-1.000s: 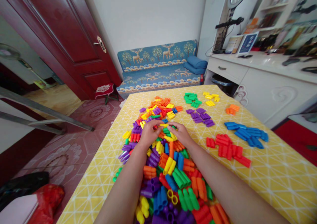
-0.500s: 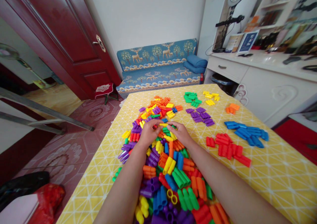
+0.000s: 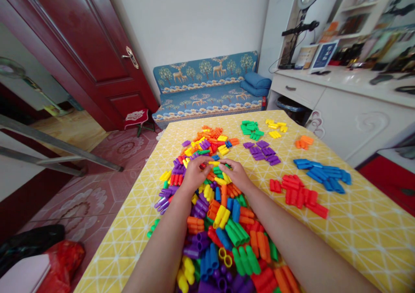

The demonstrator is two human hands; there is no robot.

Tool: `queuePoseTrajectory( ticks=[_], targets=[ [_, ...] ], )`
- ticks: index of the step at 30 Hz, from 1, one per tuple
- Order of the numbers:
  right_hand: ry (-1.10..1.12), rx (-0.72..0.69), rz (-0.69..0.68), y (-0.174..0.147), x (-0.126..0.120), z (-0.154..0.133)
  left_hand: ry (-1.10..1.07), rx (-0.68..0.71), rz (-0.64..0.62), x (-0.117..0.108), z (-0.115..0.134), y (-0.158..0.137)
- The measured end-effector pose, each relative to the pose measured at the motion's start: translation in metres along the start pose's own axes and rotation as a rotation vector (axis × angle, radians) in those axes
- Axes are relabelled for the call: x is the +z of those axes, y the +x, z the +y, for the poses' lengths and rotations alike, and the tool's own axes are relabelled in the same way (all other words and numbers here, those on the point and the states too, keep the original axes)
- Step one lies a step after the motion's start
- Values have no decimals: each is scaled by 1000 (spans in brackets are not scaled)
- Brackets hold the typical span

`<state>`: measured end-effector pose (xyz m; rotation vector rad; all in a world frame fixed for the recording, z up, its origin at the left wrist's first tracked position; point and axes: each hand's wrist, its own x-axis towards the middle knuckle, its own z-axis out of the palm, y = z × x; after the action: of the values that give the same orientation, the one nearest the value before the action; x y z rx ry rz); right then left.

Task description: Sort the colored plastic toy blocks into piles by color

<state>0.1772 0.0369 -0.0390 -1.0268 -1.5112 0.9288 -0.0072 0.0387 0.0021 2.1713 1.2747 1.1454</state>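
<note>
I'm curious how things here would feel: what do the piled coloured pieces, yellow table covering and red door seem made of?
Coloured pieces: probably hard moulded plastic, glossy; highlights, solid colours and hollow ends suggest it.
Table covering: cloth or vinyl, fairly matt, patterned with white lines; no weave shows.
Door: perhaps varnished or painted wood; sheen and framed panels suggest it.

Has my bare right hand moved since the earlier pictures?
No, not visibly: the bare right hand has kept its place, to the left of and nearer the camera than the separate group of purple, tube-shaped plastic blocks.
</note>
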Motion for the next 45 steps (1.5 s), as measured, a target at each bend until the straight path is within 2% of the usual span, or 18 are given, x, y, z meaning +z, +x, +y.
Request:
queuePoseTrajectory(
  ticks=[4,8,12,15,18,22,24,27,33,38,42,45],
  targets=[
    [4,-20,39,0,0,-1,11,35,-15,0,0,0],
    [-45,-100,110,1,-2,-3,-18,91,-59,2,-2,0],
    [-148,-191,176,2,-3,0,20,56,-127,3,-3,-1],
    [-233,-200,187,3,-4,5,76,45,-181,3,-4,-2],
    [-289,-139,150,2,-4,7,117,62,-189,2,-4,-4],
    [-219,-34,-13,-1,-3,3,133,67,-206,1,-3,-3],
    [-178,-27,-83,-2,-3,0,127,63,-224,1,-2,-3],
    [-139,-48,-117,-3,-3,-3,84,52,-235,0,0,-2],
    [-27,-84,-162,-4,-4,-9,37,-18,-198,-1,3,-2],
    [-116,-78,-76,-2,0,-3,78,-88,-80,0,1,-1],
    [-108,-37,-3,-1,1,2,60,-112,-3,0,0,0],
    [-105,-35,-6,-2,0,-1,47,-111,57,0,-1,1]
  ],
)
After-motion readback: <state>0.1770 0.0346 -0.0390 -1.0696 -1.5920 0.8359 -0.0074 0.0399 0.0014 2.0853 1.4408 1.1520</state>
